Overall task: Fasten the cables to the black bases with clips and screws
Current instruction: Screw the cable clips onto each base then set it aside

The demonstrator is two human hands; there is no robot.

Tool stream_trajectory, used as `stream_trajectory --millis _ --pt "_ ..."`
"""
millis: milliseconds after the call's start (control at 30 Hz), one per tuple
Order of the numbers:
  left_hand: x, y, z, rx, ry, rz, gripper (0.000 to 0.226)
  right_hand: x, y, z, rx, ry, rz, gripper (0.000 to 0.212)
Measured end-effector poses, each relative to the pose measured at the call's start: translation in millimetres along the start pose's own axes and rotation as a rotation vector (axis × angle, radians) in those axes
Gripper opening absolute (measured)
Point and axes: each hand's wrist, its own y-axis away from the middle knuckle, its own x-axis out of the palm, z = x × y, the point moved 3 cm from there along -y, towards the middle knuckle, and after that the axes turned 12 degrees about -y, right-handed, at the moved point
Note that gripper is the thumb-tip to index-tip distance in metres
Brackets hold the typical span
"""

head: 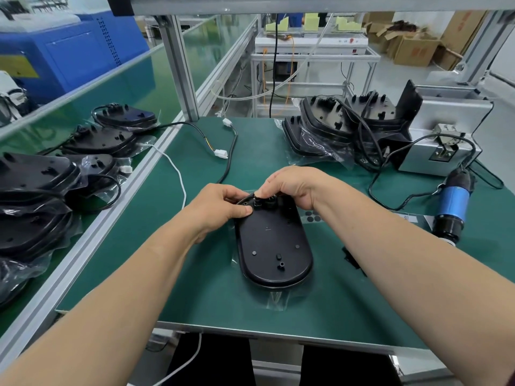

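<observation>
A black oval base [271, 243] lies flat on the green mat in front of me, on a clear plastic bag. A black cable [230, 160] with white connectors runs from the back of the table down to the base's far end. My left hand [220, 207] grips the base's far left edge, thumb pressing beside a small black clip [257, 205]. My right hand [292, 185] curls over the far end and pinches the cable near the clip. What lies under its fingers is hidden.
A stack of black bases [342, 126] in bags sits at the back right, beside a grey screw feeder [443, 140]. A blue electric screwdriver [452, 204] lies at the right. More bagged bases [41, 190] fill the left conveyor. A small black part [351, 259] lies by my right forearm.
</observation>
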Motion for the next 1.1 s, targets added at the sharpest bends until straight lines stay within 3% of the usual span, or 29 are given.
stream_trajectory --millis 233,433,567,700,900,1100 --pt "0.6 1.9 -1.8 0.014 -0.019 -0.004 0.024 0.1 1.0 -1.5 -0.125 0.097 -0.022 0.023" --pt "2.1 -4.4 -4.4 0.029 0.004 -0.025 0.013 -2.4 0.8 -9.1 -0.115 -0.008 -0.011 0.022" --pt "5.2 -10.0 -4.8 -0.042 0.063 -0.031 0.007 -2.2 1.1 -11.8 -0.097 -0.024 -0.053 0.019" --pt "5.2 -11.5 -8.1 -0.105 0.178 0.077 0.013 -0.5 4.7 -10.6 -0.067 -0.027 -0.063 0.018" --pt "10.9 -8.1 -7.3 -0.180 0.273 0.068 0.020 2.2 11.1 -5.5 -0.089 0.074 -0.056 0.019" --pt "17.8 2.2 -2.2 0.075 0.327 0.021 0.027 -0.1 8.0 -8.5 -0.041 0.004 -0.067 0.019"
